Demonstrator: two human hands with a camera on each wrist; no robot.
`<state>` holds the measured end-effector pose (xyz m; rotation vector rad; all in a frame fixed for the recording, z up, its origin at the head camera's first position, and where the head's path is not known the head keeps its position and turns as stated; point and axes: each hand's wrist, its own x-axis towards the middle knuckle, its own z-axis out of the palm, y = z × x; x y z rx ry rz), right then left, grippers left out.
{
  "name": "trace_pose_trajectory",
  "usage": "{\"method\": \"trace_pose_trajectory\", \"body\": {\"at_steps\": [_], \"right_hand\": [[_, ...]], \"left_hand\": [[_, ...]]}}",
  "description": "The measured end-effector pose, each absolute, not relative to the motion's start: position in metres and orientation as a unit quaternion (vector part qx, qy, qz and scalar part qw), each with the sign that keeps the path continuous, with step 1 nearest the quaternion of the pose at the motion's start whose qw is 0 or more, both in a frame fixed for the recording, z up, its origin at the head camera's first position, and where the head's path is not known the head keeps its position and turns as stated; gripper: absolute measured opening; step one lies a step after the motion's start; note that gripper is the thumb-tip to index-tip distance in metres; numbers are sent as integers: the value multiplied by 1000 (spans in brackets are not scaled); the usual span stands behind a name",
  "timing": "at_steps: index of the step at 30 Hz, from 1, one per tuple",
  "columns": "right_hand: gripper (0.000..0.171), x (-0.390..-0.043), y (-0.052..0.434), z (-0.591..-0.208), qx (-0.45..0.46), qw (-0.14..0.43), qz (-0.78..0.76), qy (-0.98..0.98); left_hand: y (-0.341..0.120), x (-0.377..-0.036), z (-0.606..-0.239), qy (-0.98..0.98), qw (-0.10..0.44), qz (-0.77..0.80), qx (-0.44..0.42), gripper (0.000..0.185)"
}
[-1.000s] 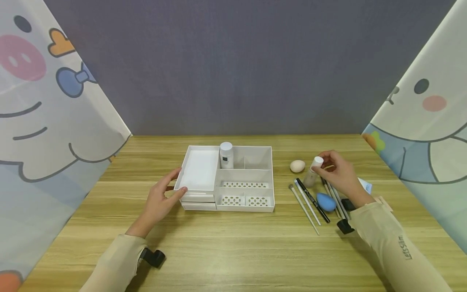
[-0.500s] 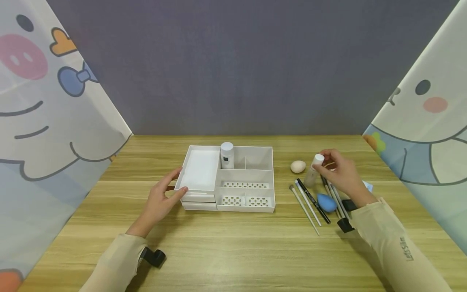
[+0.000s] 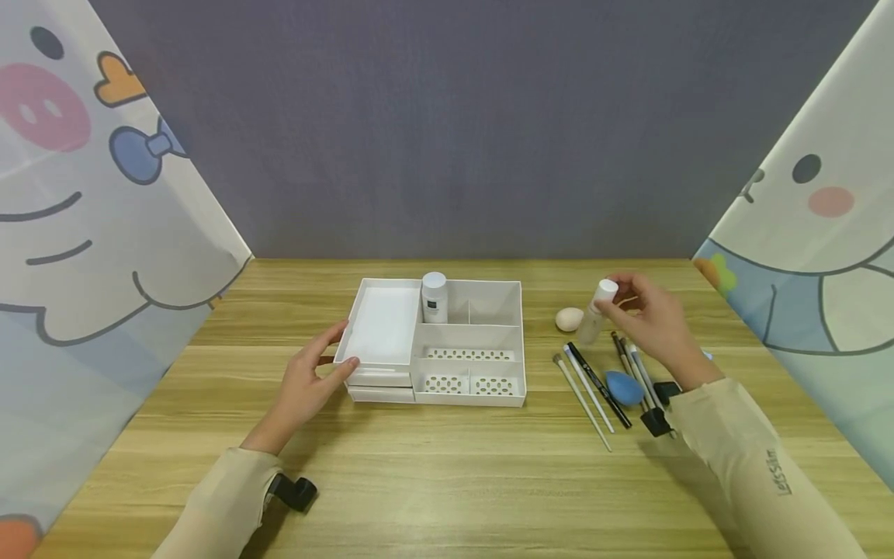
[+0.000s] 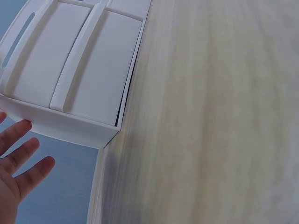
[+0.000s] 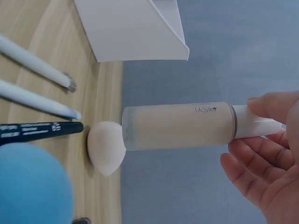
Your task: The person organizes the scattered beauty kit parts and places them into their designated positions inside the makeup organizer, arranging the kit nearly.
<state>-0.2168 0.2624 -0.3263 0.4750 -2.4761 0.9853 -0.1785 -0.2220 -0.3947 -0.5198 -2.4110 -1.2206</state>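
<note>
Wood-grain tabletop (image 3: pixel 447 473), grey backdrop (image 3: pixel 447 140). Your right hand (image 3: pixel 649 322) pinches the tilted bottle (image 5: pixel 177 126) by its white cap (image 5: pixel 242 122); a weak grip could drop it onto the beige sponge (image 3: pixel 569 318). Bottle's just left of that hand, well right of your left hand (image 3: pixel 310 373), fingers spread against the white organizer (image 3: pixel 469 399).

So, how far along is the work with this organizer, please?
Apparently done: a white bottle stands in the organizer. In hand: the right hand grips a frosted bottle by its white cap. Probably remaining: the brushes, blue sponge and pale sponge lie loose on the table.
</note>
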Motion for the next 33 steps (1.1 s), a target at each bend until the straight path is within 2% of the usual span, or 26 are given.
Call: {"method": "trace_pose_trajectory", "body": {"at_steps": [33], "right_hand": [[34, -234, 223, -295, 208, 248, 377, -868]], "left_hand": [[-221, -178, -393, -858, 187, -442, -181, 58]]}}
